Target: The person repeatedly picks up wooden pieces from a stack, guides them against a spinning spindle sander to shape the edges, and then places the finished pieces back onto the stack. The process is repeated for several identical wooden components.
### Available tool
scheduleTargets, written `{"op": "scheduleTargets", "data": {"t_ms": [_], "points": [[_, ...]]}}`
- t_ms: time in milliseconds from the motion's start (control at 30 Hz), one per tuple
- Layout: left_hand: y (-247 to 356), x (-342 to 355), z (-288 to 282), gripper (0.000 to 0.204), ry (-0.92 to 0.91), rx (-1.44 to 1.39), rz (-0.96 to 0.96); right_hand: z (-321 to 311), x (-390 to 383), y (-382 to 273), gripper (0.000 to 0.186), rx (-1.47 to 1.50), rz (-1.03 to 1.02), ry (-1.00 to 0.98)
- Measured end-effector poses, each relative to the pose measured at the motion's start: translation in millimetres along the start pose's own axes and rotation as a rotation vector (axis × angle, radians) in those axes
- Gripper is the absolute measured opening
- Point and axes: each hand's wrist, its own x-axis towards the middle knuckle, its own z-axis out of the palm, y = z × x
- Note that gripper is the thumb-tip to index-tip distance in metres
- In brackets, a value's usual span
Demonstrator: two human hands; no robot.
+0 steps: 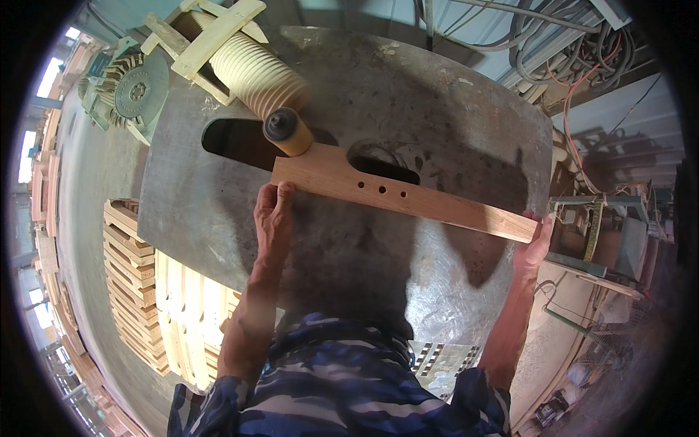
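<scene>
A shaped wooden piece [429, 205], wide at its left end and tapering right, with three round holes, is held level over the metal table [342, 251]. My left hand [273, 211] grips its wide left end, thumb at the near edge and fingertips partly hidden. Around the narrow right end my right hand [535, 244] is closed. The far edge of the wide end meets a sanding spindle [291, 133], a tan drum with a black top, standing up from the table. Whether they press together I cannot tell.
Behind the spindle, a ribbed dust hose [266, 76] sits in a wooden frame [218, 44]. Slots open in the tabletop beside the spindle. Wooden parts are stacked [131, 284] at lower left. A green motor-like machine [131, 91] stands far left; cables [524, 36] hang far right.
</scene>
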Motion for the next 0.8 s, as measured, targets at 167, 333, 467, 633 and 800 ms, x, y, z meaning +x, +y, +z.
{"op": "scheduleTargets", "data": {"t_ms": [167, 333, 467, 633, 800], "points": [[-0.9, -0.6, -2.4, 0.042, -0.035, -0.007, -0.009, 4.4, -0.7, -3.6, 0.035, -0.008, 0.021, -0.008], [-2.1, 0.3, -4.8, 0.041, -0.070, -0.017, -0.031, 5.8, 1.6, -4.4, 0.030, 0.014, 0.008, -0.009], [2.5, -1.6, -3.0, 0.041, -0.061, -0.011, -0.008, 2.9, 7.5, -1.1, 0.028, 0.053, -0.007, -0.046], [2.7, -1.2, -5.3, 0.041, -0.066, 0.021, -0.011, 2.5, 11.9, 0.2, 0.025, 0.057, 0.004, -0.059], [4.4, -2.1, -5.1, 0.042, -0.053, 0.027, 0.003, -3.7, 19.7, 4.3, 0.024, 0.061, 0.024, -0.060]]}}
